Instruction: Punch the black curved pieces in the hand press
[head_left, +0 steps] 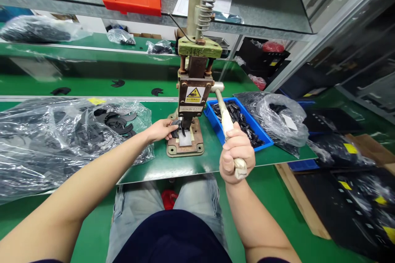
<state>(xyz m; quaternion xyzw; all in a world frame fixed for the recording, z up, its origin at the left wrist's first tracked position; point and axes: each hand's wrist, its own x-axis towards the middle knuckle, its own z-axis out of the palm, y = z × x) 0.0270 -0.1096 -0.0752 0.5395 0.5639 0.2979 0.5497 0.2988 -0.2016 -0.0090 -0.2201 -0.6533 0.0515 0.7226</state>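
At press point(195, 65), left hand point(159, 130) holds dark part point(176, 123); right hand point(237, 153) grips lever point(226, 118)

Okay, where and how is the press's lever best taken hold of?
Probably near the free end of the lever, closing the right hand around it from the person's side: it is a straight bar slanting from the right side of the press toward them. Leverage should be greatest there, and the left hand is busy with a curved black piece.
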